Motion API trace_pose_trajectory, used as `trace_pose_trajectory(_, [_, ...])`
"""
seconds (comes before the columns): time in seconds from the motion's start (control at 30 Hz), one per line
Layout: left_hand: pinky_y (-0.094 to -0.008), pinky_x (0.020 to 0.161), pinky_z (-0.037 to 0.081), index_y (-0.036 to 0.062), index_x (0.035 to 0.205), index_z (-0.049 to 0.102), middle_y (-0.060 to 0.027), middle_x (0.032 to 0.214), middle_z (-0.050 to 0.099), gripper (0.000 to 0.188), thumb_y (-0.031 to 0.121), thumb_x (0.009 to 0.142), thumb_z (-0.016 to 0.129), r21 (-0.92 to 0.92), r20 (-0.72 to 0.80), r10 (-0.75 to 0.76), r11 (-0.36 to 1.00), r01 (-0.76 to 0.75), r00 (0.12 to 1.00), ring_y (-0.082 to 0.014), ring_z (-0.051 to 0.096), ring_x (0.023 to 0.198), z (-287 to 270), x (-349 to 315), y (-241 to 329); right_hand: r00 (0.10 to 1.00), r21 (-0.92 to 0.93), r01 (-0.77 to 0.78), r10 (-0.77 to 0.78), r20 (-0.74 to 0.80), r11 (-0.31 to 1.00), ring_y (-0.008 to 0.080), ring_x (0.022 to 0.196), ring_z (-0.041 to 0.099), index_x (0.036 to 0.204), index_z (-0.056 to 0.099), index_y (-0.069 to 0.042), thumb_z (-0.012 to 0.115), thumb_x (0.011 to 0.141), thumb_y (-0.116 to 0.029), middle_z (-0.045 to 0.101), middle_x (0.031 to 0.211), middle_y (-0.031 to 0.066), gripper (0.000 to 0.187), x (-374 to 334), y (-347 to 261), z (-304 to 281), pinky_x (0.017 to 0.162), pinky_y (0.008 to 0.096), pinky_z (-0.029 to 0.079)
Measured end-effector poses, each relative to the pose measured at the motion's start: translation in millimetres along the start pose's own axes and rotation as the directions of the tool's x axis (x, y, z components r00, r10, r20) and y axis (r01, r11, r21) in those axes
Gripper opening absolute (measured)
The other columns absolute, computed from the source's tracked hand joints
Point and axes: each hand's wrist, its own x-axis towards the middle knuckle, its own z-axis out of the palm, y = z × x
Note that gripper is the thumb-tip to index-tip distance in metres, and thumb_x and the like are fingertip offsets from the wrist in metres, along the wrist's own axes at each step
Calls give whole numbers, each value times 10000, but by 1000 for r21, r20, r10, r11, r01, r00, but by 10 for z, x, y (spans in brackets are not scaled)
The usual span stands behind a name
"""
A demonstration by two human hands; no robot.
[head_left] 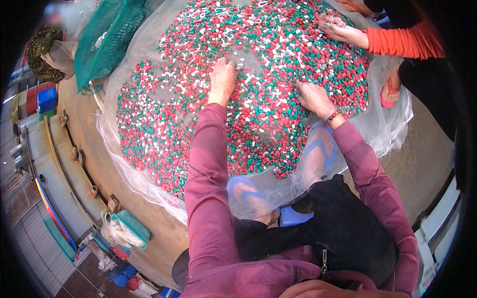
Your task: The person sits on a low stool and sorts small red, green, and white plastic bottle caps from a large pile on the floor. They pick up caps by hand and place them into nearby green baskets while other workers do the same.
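A wide heap of small red, green and white pieces [159, 114], pebble-like in shape, is spread over a pale translucent sheet [130, 166]. My left hand [222, 82] rests in the middle of the heap with its fingers curled down onto the pieces. Further right, my right hand [314, 98], with a beaded bracelet [333, 114] at the wrist, is also curled close above the pieces. What the fingertips of either hand hold, if anything, is hidden. Several thin white curled strips [227, 35] lie among the pieces toward the far side.
Another person's hand [343, 31], below an orange sleeve [405, 42], reaches over the heap at the far right. A green mesh sack [107, 42] stands at the far left. A green basket [130, 229] sits on the floor at left. My sandalled feet are under the sheet's near edge.
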Motion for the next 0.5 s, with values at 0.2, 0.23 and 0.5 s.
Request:
trace_pose_trajectory(0.2, [-454,831,496,43,947,651,-143,1038,585,309,225,717,750,-6,116,-130,991,131,985,-335,593,1016,-14,34,47,977,472,-199,213,25,859,192,751,628,945,645,-69,646,801,-213,633,764,117,204,-89,-87,-220,686,332,494])
trace_pose_trajectory(0.23, [-453,839,493,43,950,652,-143,1047,585,313,226,717,752,-20,91,-128,991,130,988,-334,590,1024,-25,24,44,974,590,-150,221,-49,794,111,678,574,956,673,-62,669,823,-221,621,713,52,207,-103,-125,-251,652,267,473])
trace_pose_trajectory(0.5, [-424,806,516,25,945,630,-137,991,569,201,78,754,661,177,-71,40,984,-26,997,-315,569,1025,88,-138,54,962,963,-232,111,248,-136,41,562,414,997,652,-38,613,931,-228,482,637,-46,205,-222,-175,-524,420,182,253])
